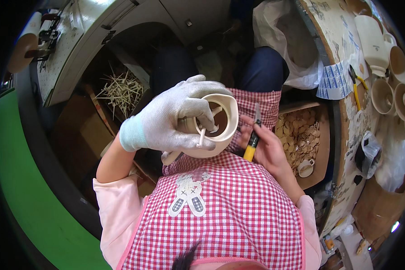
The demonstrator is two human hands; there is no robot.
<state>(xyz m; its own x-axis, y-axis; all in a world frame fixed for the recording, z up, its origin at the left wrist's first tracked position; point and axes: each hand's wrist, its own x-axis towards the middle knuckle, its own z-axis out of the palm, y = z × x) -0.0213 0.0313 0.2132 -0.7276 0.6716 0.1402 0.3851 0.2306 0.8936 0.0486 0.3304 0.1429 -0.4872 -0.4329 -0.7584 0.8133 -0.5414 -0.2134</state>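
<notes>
While the left hand (175, 114) clasps the cream vessel (218, 146), the right hand (270, 143) grips a knife (252, 144)!
Probably light, stiff; best held around its outside.

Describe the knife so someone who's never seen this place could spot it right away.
Start at the red-and-white checked apron and go up to the bare right hand. It holds the knife, blade pointing up the picture. A single grey blade and black-and-yellow handle set it apart from the yellow-handled pliers on the bench.
</notes>
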